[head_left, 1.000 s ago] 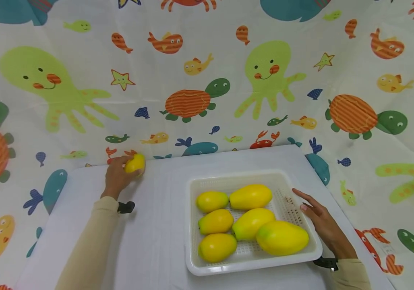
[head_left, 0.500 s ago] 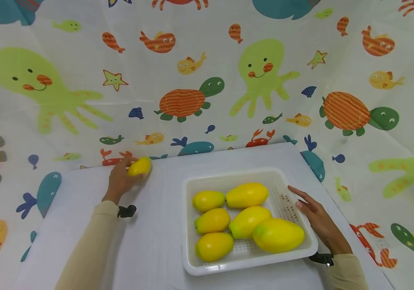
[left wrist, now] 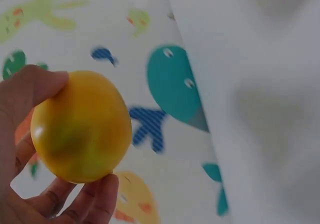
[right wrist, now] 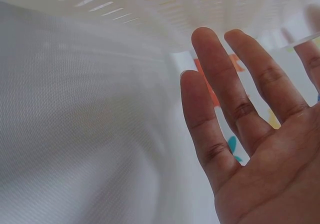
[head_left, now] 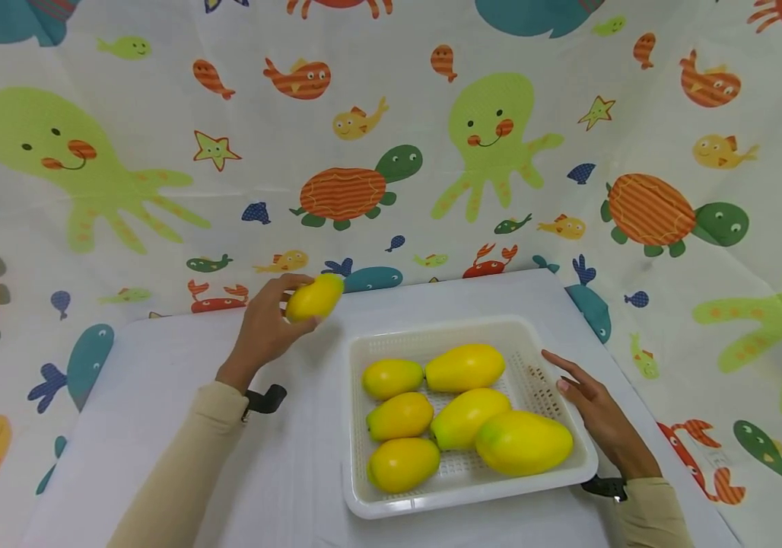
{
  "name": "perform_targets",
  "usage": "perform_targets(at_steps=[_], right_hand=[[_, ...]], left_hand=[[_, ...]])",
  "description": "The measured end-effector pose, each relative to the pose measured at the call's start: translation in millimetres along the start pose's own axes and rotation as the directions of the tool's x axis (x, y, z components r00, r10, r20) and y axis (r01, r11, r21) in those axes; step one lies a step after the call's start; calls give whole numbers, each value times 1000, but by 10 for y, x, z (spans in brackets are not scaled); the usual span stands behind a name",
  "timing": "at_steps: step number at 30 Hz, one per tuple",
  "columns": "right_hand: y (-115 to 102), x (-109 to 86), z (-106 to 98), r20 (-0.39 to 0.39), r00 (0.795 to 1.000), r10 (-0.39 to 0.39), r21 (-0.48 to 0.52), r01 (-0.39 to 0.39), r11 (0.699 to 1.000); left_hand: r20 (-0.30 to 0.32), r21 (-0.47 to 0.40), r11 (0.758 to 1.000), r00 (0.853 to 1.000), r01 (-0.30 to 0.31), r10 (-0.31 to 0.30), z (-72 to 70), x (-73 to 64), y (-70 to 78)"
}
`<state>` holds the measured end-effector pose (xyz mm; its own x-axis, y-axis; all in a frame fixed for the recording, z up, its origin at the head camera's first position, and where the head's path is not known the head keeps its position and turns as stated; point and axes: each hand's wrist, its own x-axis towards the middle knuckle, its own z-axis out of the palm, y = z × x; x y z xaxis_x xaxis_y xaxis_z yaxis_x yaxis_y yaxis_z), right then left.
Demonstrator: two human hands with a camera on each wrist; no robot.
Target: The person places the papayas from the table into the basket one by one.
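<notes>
My left hand (head_left: 264,327) grips a yellow papaya (head_left: 316,297) and holds it raised near the back edge of the table. The thumb lies on one side and the fingers curl round the other, as the left wrist view shows of this papaya (left wrist: 82,129). Several more papayas (head_left: 465,367), yellow with green tips, lie in a white plastic basket (head_left: 380,508) right of the middle. At the basket's right side rests my right hand (head_left: 606,418), its fingertips at the rim. Its fingers (right wrist: 220,79) look straight and spread close under the basket wall in the right wrist view.
A white cloth covers the table (head_left: 295,472). Behind and beside it hangs a curtain (head_left: 391,99) printed with sea animals, close to the table's back edge. The basket takes up the right half of the table.
My left hand has lifted the papaya from the table's back edge and carried it right, toward the basket. The right hand keeps its place at the rim. The head view has shifted slightly.
</notes>
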<state>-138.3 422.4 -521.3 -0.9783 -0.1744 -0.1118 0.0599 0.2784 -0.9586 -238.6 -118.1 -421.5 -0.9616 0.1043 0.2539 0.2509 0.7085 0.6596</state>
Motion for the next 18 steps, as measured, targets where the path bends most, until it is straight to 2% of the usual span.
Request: perform_targets(at_steps=[3, 6, 8, 12, 18], right_hand=[[8, -3, -4, 7, 1000, -3, 16, 3, 1000], [12, -3, -1, 6, 1000, -3, 23, 3, 1000], [11, -2, 1, 4, 1000, -2, 19, 2, 1000], [6, -4, 8, 1, 1000, 0, 6, 0, 1000], [3, -8, 7, -4, 1000, -1, 5, 1, 1000]], left_hand=[[33, -5, 995, 994, -102, 102, 56, -32, 243], [90, -28, 983, 979, -180, 182, 129, -68, 447], [132, -62, 976, 967, -211, 217, 183, -99, 567], [204, -123, 963, 944, -239, 260, 303, -171, 749], [288, -190, 953, 914, -237, 285, 474, -269, 941]])
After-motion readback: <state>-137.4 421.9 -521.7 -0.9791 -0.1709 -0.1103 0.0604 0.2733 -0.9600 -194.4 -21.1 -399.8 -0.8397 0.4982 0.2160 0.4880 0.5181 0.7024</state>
